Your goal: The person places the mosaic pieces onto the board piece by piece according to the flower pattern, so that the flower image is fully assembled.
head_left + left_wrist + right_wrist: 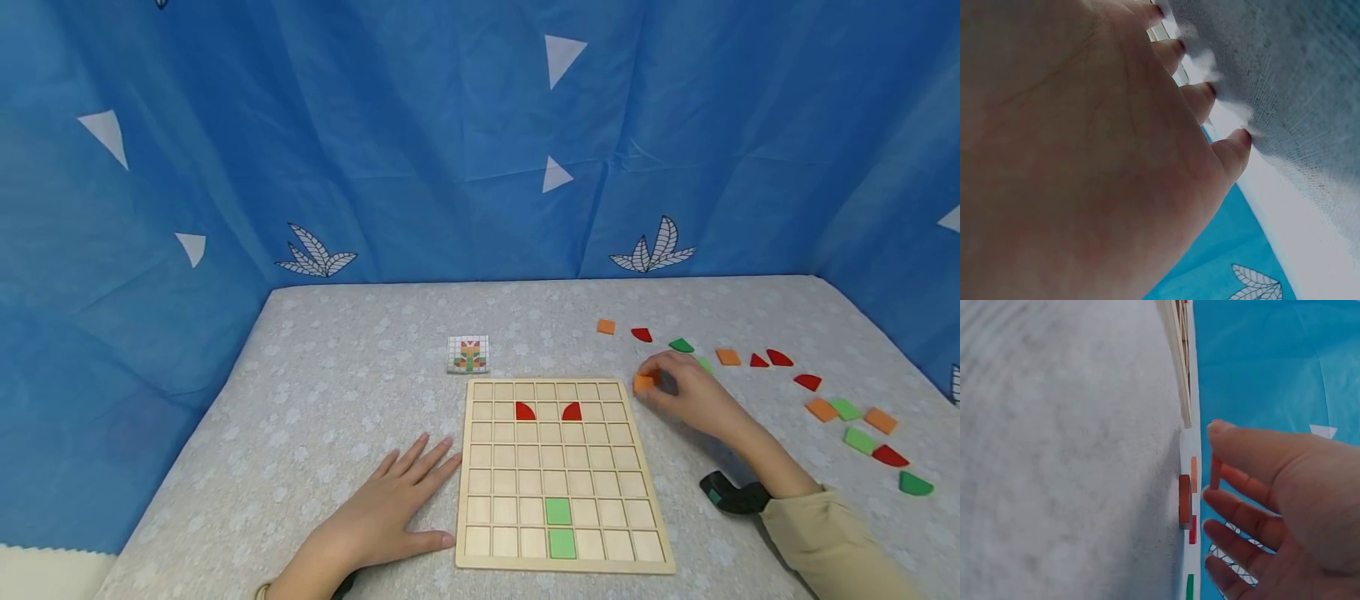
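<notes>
A square wooden grid board (526, 457) lies on the table. It bears two red quarter-circle tiles (572, 412) near the top and two light green square tiles (559, 511) near the bottom. My left hand (390, 512) rests flat with spread fingers, thumb and fingertips close to the board's left edge. Beyond the board's upper right corner, my right hand (692, 395) pinches an orange square tile (1215, 470) between thumb and fingers, just above the table. Another orange tile (1184, 501) lies on the tabletop near those fingers in the right wrist view.
A small pattern card (468, 354) with a coloured flower design lies behind the board. Loose orange, red and green tiles, such as an orange square (728, 357) and a dark green piece (916, 483), are scattered along the right. A blue curtain (450, 150) hangs behind the table.
</notes>
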`<state>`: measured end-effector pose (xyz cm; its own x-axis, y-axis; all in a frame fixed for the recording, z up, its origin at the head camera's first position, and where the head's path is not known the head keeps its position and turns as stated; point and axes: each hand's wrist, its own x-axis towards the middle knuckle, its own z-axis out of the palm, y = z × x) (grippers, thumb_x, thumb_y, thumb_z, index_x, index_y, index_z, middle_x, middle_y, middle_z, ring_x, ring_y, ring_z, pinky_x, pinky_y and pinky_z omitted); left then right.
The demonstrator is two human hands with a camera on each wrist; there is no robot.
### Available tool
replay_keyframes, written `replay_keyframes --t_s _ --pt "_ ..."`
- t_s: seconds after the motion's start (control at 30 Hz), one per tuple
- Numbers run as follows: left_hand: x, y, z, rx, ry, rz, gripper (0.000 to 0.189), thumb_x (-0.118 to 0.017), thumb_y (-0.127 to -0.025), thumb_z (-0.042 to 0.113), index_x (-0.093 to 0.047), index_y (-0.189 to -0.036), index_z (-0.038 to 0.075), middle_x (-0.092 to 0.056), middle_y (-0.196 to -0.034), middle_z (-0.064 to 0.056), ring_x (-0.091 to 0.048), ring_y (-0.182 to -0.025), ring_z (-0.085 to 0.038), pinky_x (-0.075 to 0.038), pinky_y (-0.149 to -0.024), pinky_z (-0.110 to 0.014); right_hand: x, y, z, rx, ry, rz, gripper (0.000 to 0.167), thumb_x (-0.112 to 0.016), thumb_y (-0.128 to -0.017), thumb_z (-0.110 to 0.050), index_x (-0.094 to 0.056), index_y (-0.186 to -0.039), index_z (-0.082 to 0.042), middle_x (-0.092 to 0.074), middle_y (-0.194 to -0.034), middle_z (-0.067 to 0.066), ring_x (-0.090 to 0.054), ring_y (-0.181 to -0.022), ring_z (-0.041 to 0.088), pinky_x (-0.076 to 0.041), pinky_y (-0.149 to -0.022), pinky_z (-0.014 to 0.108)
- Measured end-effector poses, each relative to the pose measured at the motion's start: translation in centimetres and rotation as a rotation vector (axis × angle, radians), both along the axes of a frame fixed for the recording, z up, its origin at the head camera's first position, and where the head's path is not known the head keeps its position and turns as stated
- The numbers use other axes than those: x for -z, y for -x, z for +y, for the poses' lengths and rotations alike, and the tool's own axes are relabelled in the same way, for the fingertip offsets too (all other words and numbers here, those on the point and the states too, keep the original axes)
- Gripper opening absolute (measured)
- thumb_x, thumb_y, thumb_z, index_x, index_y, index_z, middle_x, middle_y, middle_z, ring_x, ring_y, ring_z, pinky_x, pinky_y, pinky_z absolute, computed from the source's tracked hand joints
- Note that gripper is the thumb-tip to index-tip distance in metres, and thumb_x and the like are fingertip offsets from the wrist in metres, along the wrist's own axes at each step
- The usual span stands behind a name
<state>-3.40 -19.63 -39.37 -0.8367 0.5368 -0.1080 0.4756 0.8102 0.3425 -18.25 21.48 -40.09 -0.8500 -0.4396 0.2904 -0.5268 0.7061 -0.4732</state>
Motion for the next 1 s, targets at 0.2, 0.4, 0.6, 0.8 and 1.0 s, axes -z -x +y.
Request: replay_keyframes --t_s 0.2,0.4,0.6,0.8,1.0 --pt "0.0 0.1 0.0 -0.003 0.002 -0.009 0.087 -0.048 -0.082 0.069 -0.025 -0.150 0.020 -0.013 -0.155 -0.001 -0.005 -0.140 -0.027 -0.013 -0.105 -0.059 -0.8 -0.7 -1.2 -0.015 0.043 -0.019 0.022 -0.075 -0.079 -0.005 -0.064 -0.098 -0.004 -0.061 -0.095 0.006 -0.054 -0.082 0.023 -0.047 -0.074 0.044" --pt "0.1 0.1 -0.1 -0.002 -0.004 -0.009 0.086 -0.048 -0.082 0.068 -0.024 -0.150 0.020 -0.013 -0.155 -0.001 -0.005 -0.140 -0.027 -0.012 -0.105 -0.059 -1.0 -1.4 -2.5 -0.072 0.064 -0.041 0.023 -0.075 -0.079 -0.006 -0.063 -0.098 -0.007 -0.061 -0.094 0.000 -0.057 -0.085 0.019 -0.048 -0.078 0.044" --pt "0.3 0.2 -0.1 0.000 -0.003 -0.005 0.086 -0.048 -0.082 0.068 -0.024 -0.150 0.021 -0.012 -0.155 0.000 -0.005 -0.140 -0.027 -0.012 -0.105 -0.058 -0.7 -2.0 -3.4 -0.092 0.047 -0.063 0.021 -0.074 -0.081 -0.010 -0.064 -0.099 -0.009 -0.059 -0.092 -0.004 -0.053 -0.083 0.016 -0.047 -0.076 0.041" --pt "0.2 0.1 -0.1 -0.002 -0.010 -0.006 0.086 -0.047 -0.083 0.068 -0.024 -0.150 0.021 -0.012 -0.155 0.000 -0.004 -0.140 -0.027 -0.012 -0.105 -0.058 -0.5 -2.4 -3.9 -0.118 0.020 -0.095 0.018 -0.074 -0.081 -0.012 -0.064 -0.096 -0.011 -0.056 -0.087 -0.006 -0.050 -0.079 0.014 -0.046 -0.068 0.031" --pt "0.2 0.1 -0.2 0.001 -0.009 0.004 0.086 -0.046 -0.082 0.069 -0.024 -0.150 0.021 -0.012 -0.155 0.000 -0.005 -0.140 -0.027 -0.013 -0.105 -0.059 -0.6 -3.3 -4.6 -0.187 0.045 -0.117 0.018 -0.074 -0.081 -0.011 -0.063 -0.096 -0.011 -0.054 -0.088 -0.006 -0.049 -0.076 0.013 -0.045 -0.064 0.028"
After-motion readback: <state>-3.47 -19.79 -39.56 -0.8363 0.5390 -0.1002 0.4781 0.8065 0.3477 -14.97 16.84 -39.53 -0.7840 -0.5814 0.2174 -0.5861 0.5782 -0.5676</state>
